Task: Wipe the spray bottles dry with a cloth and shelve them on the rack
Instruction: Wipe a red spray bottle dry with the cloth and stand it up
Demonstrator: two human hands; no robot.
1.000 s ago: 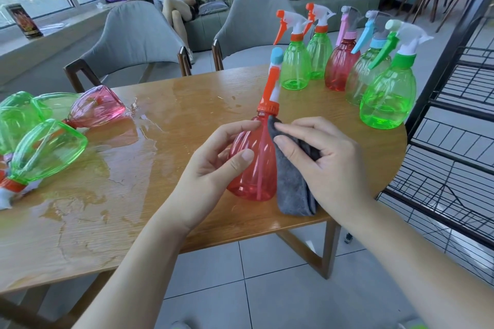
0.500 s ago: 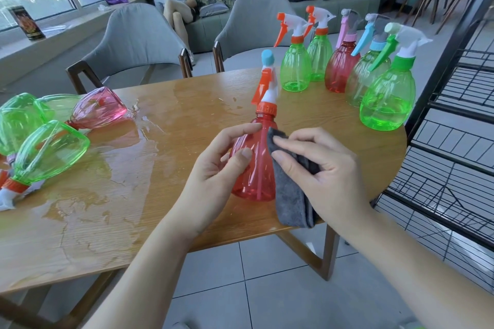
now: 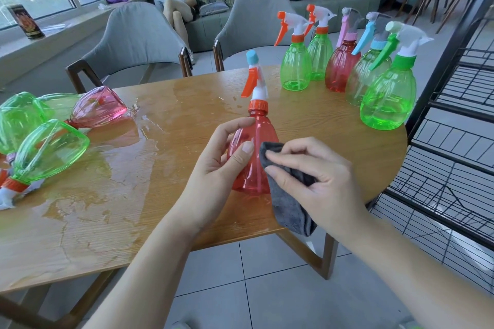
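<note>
My left hand [image 3: 213, 165] grips the red spray bottle [image 3: 254, 152] around its body, thumb on the near side, fingers curled round the far side. The bottle stands upright on the wooden desk [image 3: 160, 195], near its front edge, orange trigger pointing left. My right hand [image 3: 318, 181] pinches the grey cloth [image 3: 288, 195] and presses it against the bottle's right flank — the loose end hangs down past the desk edge. Five more bottles stand upright at the far right of the desk, the nearest a green one [image 3: 387, 99]. To the left, in a puddle of water [image 3: 112, 152], several bottles lie on their sides. The black wire rack [image 3: 454, 141] stands just right of the desk.
</note>
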